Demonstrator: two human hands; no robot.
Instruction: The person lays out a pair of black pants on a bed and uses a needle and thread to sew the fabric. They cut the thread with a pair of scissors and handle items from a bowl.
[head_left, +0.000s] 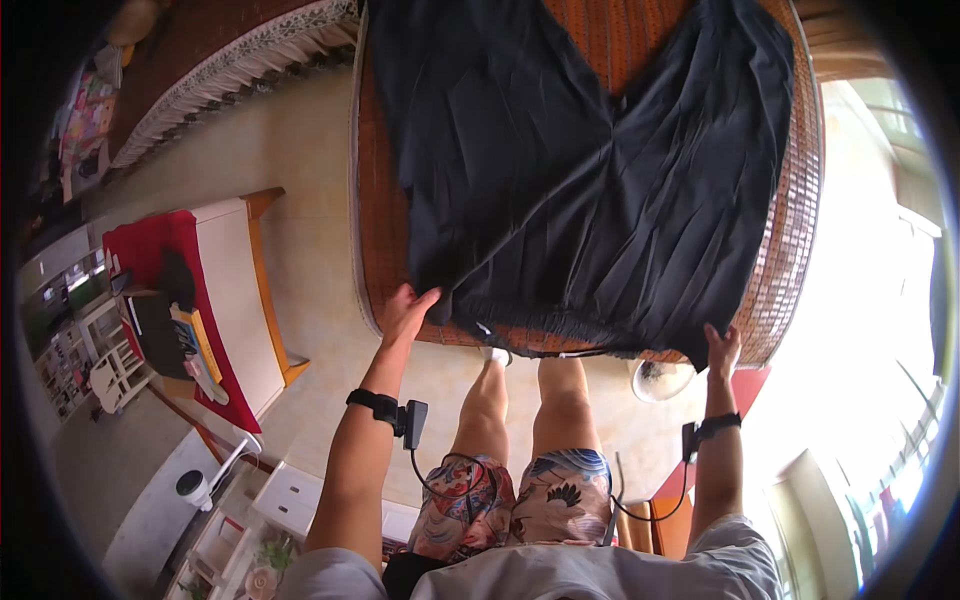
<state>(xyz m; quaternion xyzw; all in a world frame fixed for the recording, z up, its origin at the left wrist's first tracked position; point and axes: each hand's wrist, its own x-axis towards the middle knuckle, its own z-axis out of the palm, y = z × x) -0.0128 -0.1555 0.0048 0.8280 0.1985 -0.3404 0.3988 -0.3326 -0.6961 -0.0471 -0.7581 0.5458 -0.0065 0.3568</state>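
Note:
A pair of wide black trousers (590,170) lies spread on a bed covered with a brown woven mat (620,40), waistband toward me and legs pointing away. My left hand (407,313) pinches the left corner of the gathered waistband. My right hand (720,348) grips the right corner of the waistband at the bed's near edge. Both wrists wear black bands with small devices and cables.
A low wooden table (235,290) with a red cloth, books and a dark item stands to the left on the pale tiled floor. A white fan (662,378) sits by the bed's near edge. White drawers (290,495) are at the lower left. Bright windows fill the right.

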